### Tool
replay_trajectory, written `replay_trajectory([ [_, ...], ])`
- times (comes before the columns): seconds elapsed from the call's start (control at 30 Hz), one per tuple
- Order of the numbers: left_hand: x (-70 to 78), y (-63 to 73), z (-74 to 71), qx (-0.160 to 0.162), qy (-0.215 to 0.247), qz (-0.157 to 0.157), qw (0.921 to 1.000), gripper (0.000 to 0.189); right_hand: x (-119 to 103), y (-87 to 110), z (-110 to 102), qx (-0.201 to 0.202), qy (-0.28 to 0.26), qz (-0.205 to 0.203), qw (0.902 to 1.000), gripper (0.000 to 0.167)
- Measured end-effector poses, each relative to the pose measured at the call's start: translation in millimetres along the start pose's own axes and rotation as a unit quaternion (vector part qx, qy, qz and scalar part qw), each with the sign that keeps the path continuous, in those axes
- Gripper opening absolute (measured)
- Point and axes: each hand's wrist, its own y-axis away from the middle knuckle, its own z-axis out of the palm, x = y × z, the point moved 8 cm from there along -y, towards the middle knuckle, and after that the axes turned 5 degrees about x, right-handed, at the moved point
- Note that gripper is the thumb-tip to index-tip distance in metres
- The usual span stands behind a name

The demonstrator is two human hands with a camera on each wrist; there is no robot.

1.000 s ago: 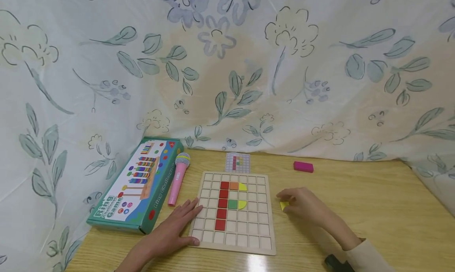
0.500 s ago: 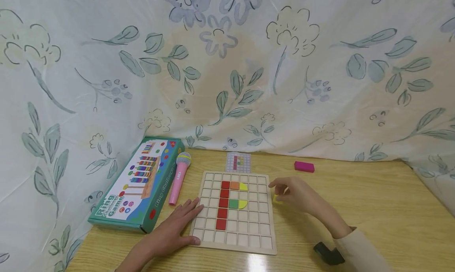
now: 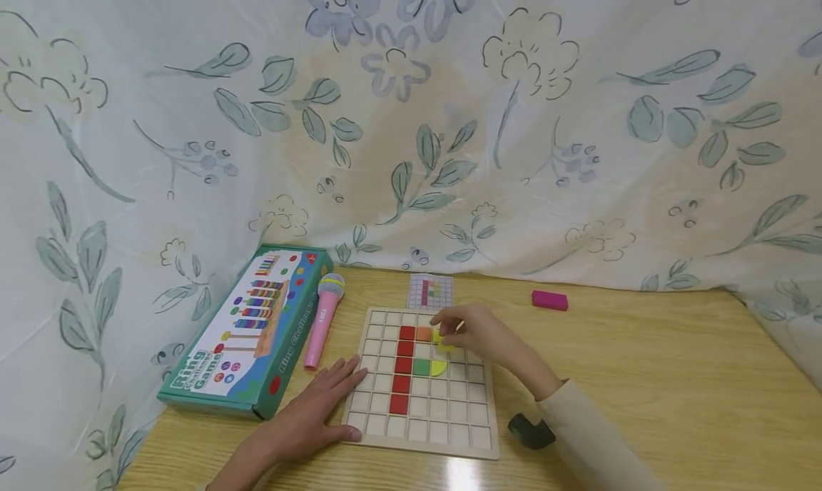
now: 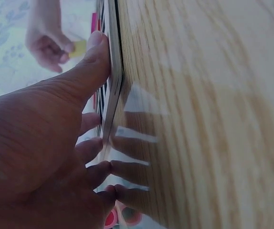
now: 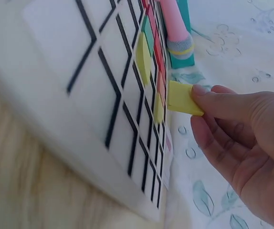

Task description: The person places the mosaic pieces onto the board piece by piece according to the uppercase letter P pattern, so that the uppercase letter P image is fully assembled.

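My right hand (image 3: 481, 335) pinches a square yellow tile (image 5: 182, 97) between thumb and fingers, over the upper part of a wooden grid board (image 3: 429, 445). That tile partly covers a yellow rounded tile lying beside an orange tile (image 3: 424, 334). Down the board runs a column of red tiles (image 3: 402, 365). A green tile (image 3: 422, 367) and another rounded yellow tile (image 3: 438, 368) sit two rows below the orange one. With fingers spread, my left hand (image 3: 310, 411) rests along the board's left edge, its thumb (image 4: 95, 43) on the rim near the front corner.
A pattern card (image 3: 430, 292) lies behind the board. To the left are a pink toy microphone (image 3: 322, 327) and a green Ring Challenge Game box (image 3: 237, 334). A magenta block (image 3: 549, 300) lies at the back right. A floral curtain (image 3: 411, 120) hangs behind the table.
My right hand has moved left from the table beside the board to above the upper grid, carrying the yellow tile. My left hand has stayed in place.
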Motion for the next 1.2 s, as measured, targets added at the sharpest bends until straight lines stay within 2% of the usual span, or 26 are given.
replay_trajectory([
  [0.33, 0.8, -1.4, 3.4, -0.003, 0.000, -0.006, 1.0000, 0.086, 3.8, -3.6, 19.2, -0.031, -0.047, 0.005, 0.9984, 0.023],
  [0.93, 1.5, -0.9, 2.9, -0.003, 0.004, -0.003, 1.0000, 0.086, 12.3, -2.8, 23.0, -0.017, -0.027, 0.020, 0.9993, 0.024],
  [1.2, 2.2, 0.3, 1.9, 0.001, -0.004, 0.004, 1.0000, 0.086, 11.2, 0.7, 23.5, -0.013, -0.025, 0.000, 0.9996, 0.022],
])
